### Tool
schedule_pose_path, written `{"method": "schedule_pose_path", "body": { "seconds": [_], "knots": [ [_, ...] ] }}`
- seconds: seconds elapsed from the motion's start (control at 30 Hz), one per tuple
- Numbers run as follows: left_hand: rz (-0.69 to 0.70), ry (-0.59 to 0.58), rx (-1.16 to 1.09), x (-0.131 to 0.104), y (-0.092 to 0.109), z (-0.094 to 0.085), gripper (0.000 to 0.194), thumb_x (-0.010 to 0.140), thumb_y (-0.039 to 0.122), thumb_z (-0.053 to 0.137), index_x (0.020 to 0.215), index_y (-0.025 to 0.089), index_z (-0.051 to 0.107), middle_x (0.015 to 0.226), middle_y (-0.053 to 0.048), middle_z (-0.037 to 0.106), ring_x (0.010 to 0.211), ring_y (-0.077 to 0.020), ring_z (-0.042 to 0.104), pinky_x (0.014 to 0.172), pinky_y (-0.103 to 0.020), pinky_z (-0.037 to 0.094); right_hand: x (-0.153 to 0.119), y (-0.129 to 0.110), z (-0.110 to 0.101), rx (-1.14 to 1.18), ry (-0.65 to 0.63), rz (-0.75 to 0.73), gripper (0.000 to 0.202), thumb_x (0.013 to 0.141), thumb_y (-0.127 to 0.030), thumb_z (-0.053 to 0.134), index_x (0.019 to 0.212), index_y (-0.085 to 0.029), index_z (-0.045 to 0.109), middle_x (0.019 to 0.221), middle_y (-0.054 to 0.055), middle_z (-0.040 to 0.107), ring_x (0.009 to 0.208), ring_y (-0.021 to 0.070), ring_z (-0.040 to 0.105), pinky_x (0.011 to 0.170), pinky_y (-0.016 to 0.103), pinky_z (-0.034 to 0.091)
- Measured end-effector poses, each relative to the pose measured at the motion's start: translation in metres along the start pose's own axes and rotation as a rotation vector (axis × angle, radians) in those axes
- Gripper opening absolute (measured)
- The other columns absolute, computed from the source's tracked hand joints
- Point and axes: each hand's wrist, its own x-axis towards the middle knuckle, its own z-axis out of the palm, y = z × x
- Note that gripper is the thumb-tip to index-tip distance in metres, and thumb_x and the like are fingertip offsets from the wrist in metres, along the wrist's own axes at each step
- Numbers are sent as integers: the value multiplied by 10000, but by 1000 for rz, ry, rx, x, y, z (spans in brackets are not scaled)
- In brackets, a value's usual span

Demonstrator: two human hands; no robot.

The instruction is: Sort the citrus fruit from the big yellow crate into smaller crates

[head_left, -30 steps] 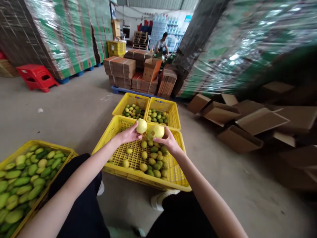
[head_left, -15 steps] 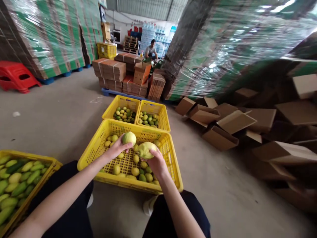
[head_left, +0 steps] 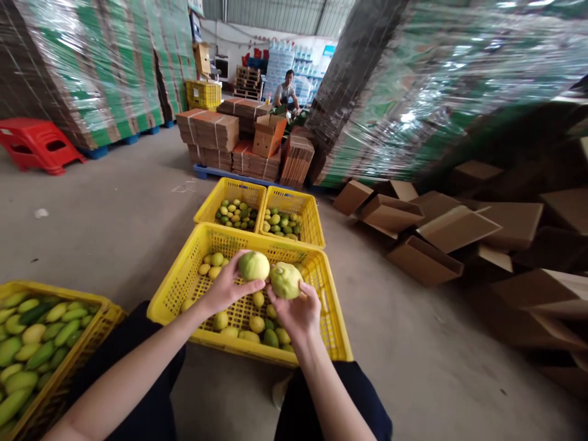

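Note:
My left hand (head_left: 229,286) is closed round a smooth, pale yellow-green lemon (head_left: 254,266). Beside it, my right hand (head_left: 297,311) grips a bumpier, yellower lemon (head_left: 285,280), its knobbed end turned toward me. The two fruits are held almost side by side, above a large yellow plastic crate (head_left: 177,291) on the floor between my knees. Inside that crate lie loose yellow lemons (head_left: 214,265) at the left and along the near side, with a few greener ones (head_left: 271,338) at the near right. My hands hide part of the crate's middle.
Two smaller yellow crates (head_left: 202,211) of green and yellow fruit stand just beyond. Another crate (head_left: 98,300) of long green fruit is at my left. Open cardboard boxes (head_left: 425,260) lie at right. Behind are bundled cartons (head_left: 209,130), a red stool (head_left: 41,144) and a seated person (head_left: 285,92).
Both hands have come closer to me and nearer each other. The right-hand lemon has been turned from lying sideways to end-on. The camera view has shifted slightly left.

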Motion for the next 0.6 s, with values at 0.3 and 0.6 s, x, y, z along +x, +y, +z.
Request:
{"method": "schedule_pose_path", "body": {
  "seconds": [0.3,0.6],
  "knots": [
    [274,34,301,9,-6,-2,593,723,411,859,1251,309,609,1222,-80,583,1176,-286,581,1033,-505,492,1,-4,-1,8,76,-58,383,690,-329,774,1062,-266,708,975,22,781,980,225,714,947,398,566],
    [150,144,-24,9,0,-10,611,693,346,880,1182,262,523,1171,-54,630,1066,-221,663,937,-385,567,4,7,-4,-265,1,-137,405,604,-418,879,932,-259,704,998,34,772,1067,290,696,1074,488,480]
  ]
}}
